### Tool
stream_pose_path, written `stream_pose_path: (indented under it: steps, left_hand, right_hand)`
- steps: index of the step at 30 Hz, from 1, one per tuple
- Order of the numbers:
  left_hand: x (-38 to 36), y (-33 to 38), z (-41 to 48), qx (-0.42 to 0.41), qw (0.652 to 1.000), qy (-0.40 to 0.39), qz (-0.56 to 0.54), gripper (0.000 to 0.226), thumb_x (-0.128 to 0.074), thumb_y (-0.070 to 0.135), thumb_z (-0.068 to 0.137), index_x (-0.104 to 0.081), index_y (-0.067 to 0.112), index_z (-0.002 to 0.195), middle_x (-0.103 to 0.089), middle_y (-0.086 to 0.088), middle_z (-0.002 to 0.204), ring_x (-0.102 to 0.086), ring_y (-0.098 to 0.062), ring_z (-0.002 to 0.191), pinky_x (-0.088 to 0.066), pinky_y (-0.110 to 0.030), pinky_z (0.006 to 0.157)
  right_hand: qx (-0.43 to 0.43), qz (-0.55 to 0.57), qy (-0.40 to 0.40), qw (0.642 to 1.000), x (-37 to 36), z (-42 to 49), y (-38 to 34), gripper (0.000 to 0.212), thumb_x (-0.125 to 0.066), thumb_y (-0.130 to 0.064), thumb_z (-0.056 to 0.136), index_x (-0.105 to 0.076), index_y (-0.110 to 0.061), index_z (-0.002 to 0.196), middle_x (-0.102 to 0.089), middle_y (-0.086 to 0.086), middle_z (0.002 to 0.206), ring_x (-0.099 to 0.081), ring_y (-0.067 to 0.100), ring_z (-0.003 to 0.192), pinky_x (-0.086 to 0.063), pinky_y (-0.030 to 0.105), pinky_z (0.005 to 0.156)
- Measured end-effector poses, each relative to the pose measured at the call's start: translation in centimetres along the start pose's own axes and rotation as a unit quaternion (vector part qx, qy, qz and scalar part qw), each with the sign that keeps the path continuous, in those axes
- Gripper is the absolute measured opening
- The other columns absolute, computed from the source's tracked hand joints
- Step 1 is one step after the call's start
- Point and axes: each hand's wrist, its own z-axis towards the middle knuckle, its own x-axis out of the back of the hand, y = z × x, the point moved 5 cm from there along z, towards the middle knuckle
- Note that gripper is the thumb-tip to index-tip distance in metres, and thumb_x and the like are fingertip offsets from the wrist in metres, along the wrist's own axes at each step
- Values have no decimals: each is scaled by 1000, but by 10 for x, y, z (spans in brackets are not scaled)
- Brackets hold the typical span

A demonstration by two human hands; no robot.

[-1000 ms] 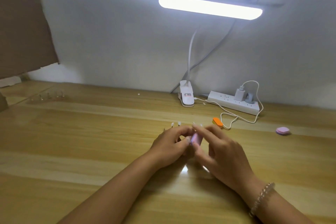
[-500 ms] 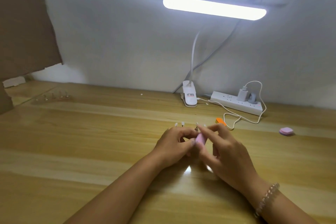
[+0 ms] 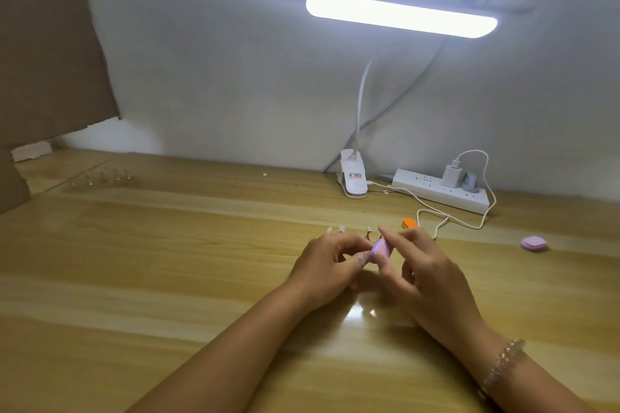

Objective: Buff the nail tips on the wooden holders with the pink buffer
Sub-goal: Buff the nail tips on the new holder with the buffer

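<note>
Since half a second ago the buffer (image 3: 381, 249) has shifted a little away from me and to the right, closer to the orange block (image 3: 408, 223); everything else on the desk (image 3: 167, 278) lies as it did.

As far as the blur lets me judge, the buffer's long axis runs from near left to far right, with the far end tipped up towards the nail tips (image 3: 342, 228). It is a small, rounded block, pale pink going to lilac under the lamp (image 3: 401, 14). It sits above the desk's middle, between my two hands.

My right hand (image 3: 432, 278) pinches it between thumb and forefinger. The forefinger reaches out over the top, the other fingers hang loosely bent below, and a bracelet (image 3: 503, 365) sits on the wrist.

My left hand (image 3: 322, 265) has its fingers curled in towards the thumb, and the thumb tip touches the buffer's near end. Whether those fingers grip a holder I cannot tell, since they hide it. Both forearms come in low from the near edge.

The white nail tips stand in a row running left to right just beyond my left fingers. Their holders are mostly hidden.

Well to the right lies a pink pad (image 3: 533, 243). A power strip (image 3: 439, 193) lies by the wall.
</note>
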Motion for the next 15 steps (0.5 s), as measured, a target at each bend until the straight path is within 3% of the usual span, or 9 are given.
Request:
stream_pose_path:
  steps: [2, 5, 8, 10, 13, 15]
  left_hand:
    - [0, 0, 0, 5, 1000, 3, -8, 17, -57, 16, 97, -72, 23, 100, -74, 8, 93, -63, -17, 55, -52, -32, 64]
    - [-1, -1, 1, 7, 1000, -5, -1, 16, -54, 22, 98, -71, 24, 98, -75, 11, 96, -64, -18, 56, -53, -35, 67]
    - [0, -1, 1, -1, 1000, -6, 4, 19, -52, 18, 98, -69, 26, 94, -72, 9, 87, -64, -18, 56, -54, -34, 65]
    - [-1, -1, 1, 4, 1000, -7, 1, 19, -52, 19, 97, -70, 25, 95, -72, 10, 86, -66, -20, 59, -55, -39, 68]
    - [-4, -1, 1, 4, 1000, -17, 20, 15, -54, 29, 95, -70, 29, 96, -73, 15, 93, -66, -16, 60, -51, -46, 85]
    - [-4, 0, 0, -4, 999, -15, 31, 16, -54, 31, 92, -69, 30, 95, -72, 18, 90, -63, -12, 54, -51, -40, 79]
  right_hand:
    - [14, 3, -3, 1000, -1, -1, -3, 42, -71, -28, 86, -65, -23, 128, -59, -9, 107, -54, 7, 53, -52, 35, 54]
    - [-33, -9, 17, 999, 3, 5, 4, 43, -67, -30, 86, -64, -21, 128, -60, -5, 109, -58, 14, 57, -52, 38, 58]
    - [20, -28, -9, 999, -1, -2, -7, 48, -72, -25, 83, -63, -19, 130, -62, 0, 114, -64, 22, 62, -54, 41, 54]
    - [17, -14, -7, 1000, -1, -2, -5, 47, -72, -25, 84, -64, -20, 130, -61, -4, 113, -62, 17, 60, -54, 39, 56]
    - [-49, -4, 22, 999, 3, 4, 8, 40, -64, -31, 89, -64, -22, 128, -58, -7, 110, -57, 13, 59, -51, 38, 61]
    - [-13, -14, 5, 1000, 0, 1, 2, 40, -60, -37, 92, -63, -24, 130, -59, -7, 111, -59, 15, 62, -52, 38, 60]
